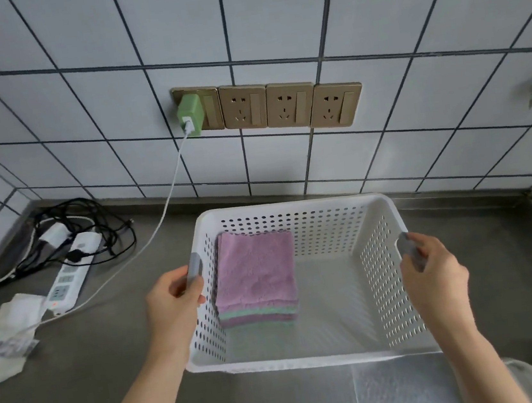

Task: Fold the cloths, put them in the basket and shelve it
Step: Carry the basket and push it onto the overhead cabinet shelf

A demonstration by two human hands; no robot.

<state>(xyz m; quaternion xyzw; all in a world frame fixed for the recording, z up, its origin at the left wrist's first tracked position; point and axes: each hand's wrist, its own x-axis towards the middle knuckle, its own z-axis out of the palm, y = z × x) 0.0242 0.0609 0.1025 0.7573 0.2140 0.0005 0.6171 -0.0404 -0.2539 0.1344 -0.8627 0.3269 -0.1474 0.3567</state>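
Head camera looks down on a white perforated basket (296,211) whose long axis runs left to right, parallel to the tiled wall (367,4) behind it, its open top facing up. It sits over the grey counter (76,358); whether it rests on it or is lifted I can't tell. Inside, against the left wall, lies a squared stack of folded cloths (255,276), purple on top, with green and purple layers below. The rest of the basket floor is bare. The left hand (173,299) curls around the grey left handle (194,270), thumb over the rim. The right hand (434,271) grips the grey right handle (409,247) the same way. Both forearms reach in from below, spread apart. A green charger (190,115) sits in the wall sockets (289,104), and a power strip (67,282) lies to the left.
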